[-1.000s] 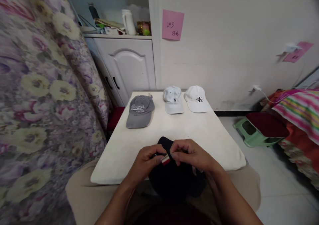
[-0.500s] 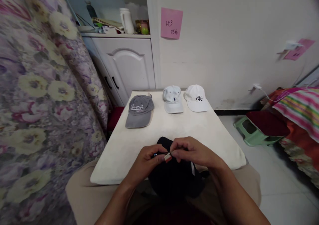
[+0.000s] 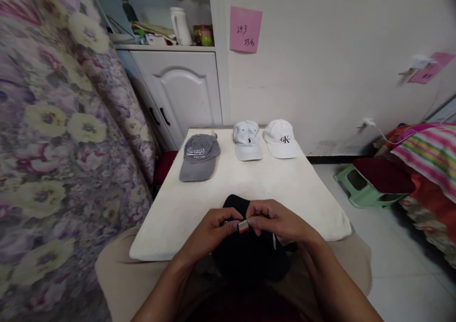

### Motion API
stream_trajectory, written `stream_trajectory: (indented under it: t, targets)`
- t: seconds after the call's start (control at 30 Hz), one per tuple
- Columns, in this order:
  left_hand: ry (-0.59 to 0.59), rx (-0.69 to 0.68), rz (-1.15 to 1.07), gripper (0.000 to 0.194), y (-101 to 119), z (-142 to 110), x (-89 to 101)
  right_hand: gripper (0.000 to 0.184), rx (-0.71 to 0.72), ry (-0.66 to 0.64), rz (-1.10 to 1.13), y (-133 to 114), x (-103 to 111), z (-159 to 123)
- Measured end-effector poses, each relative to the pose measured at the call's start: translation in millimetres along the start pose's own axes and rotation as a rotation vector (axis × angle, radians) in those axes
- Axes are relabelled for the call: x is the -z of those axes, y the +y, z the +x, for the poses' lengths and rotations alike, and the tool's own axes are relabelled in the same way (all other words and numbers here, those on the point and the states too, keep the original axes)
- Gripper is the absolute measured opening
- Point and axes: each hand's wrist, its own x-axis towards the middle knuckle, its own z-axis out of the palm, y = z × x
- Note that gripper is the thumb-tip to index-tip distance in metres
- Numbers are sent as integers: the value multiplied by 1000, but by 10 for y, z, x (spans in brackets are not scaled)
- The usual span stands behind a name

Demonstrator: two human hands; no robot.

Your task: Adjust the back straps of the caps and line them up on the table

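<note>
A black cap (image 3: 245,260) rests on my lap at the table's near edge, its dark folds hard to tell apart. Between my two thumbs shows a small silvery buckle-like piece (image 3: 243,226) with a red edge, at the cap's strap opening. My left hand (image 3: 215,232) pinches at the left end of this piece with thumb and forefinger. From the other side, my right hand (image 3: 276,221) is closed in a pinch at its right end. The strap itself is mostly hidden by my fingers. A narrow white tag (image 3: 274,242) shows on the cap beneath my right hand.
Across the cream-covered table (image 3: 213,196) lie a grey cap (image 3: 200,156), a pale blue cap (image 3: 248,141) and a white cap (image 3: 281,139). A floral curtain (image 3: 71,170) hangs at left. On the right stands a green stool (image 3: 356,184) beside a bed (image 3: 434,156).
The small silvery piece has turned, so its metal face and red edge lie more level. My right hand has shifted slightly right and its fingers have re-formed their pinch.
</note>
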Motion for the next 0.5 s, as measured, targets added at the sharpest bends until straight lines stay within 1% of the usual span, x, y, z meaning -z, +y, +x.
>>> stream_trajectory:
  t: [0.2, 0.3, 0.4, 0.5]
  targets:
    - [1, 27, -2, 24, -8, -6, 9, 32, -10, -10, 209, 163, 13, -29]
    - [-5, 33, -22, 25, -26, -3, 15, 32, -23, -30, 280, 254, 10, -59]
    - [-30, 42, -54, 26, -45, 8, 3, 30, -32, -11, 257, 262, -9, -75]
    - [-43, 45, -39, 27, -46, 13, -16, 28, -16, -11, 199, 207, -25, -70]
